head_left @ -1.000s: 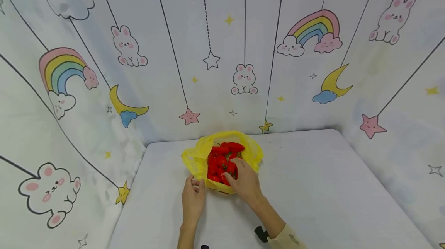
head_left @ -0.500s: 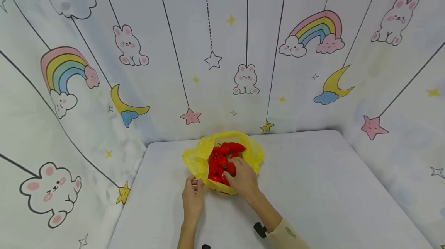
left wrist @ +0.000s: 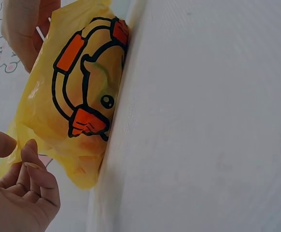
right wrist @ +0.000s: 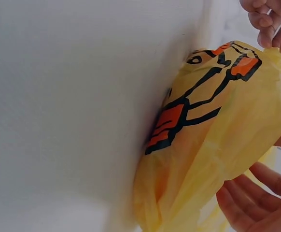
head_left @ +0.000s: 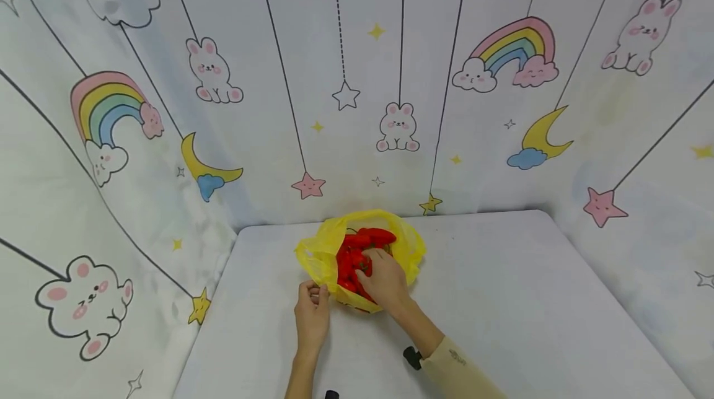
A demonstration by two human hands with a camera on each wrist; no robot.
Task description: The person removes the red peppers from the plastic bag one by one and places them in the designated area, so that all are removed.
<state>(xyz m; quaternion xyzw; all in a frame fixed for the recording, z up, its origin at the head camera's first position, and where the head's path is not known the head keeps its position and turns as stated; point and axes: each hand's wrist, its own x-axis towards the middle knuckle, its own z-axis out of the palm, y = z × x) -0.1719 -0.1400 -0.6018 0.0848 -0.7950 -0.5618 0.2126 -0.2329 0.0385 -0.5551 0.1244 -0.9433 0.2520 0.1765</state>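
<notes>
A yellow plastic bag (head_left: 414, 250) with a printed duck lies on its side, its mouth toward me, at the table's far middle. Inside it are long red chili peppers (head_left: 375, 237) and other red produce. My left hand (head_left: 312, 315) pinches the bag's near-left rim between thumb and finger; the left wrist view shows the yellow film (left wrist: 22, 140) there. My right hand (head_left: 386, 282) reaches into the mouth, thumb and fingers around a red tomato (head_left: 364, 264) with a green top. The bag wall hides the tomato in the right wrist view, where the right-hand fingers (right wrist: 256, 195) appear behind it.
The white table (head_left: 502, 300) stretches around the bag, with its far edge close behind. A cartoon-printed fabric wall (head_left: 357, 157) encloses the back and sides. Small black wrist-camera parts (head_left: 413, 357) show near the forearms.
My right hand has shifted slightly left inside the bag mouth, and the tomato between its fingers has moved with it. My left hand stays at the rim. The head view has drifted slightly.
</notes>
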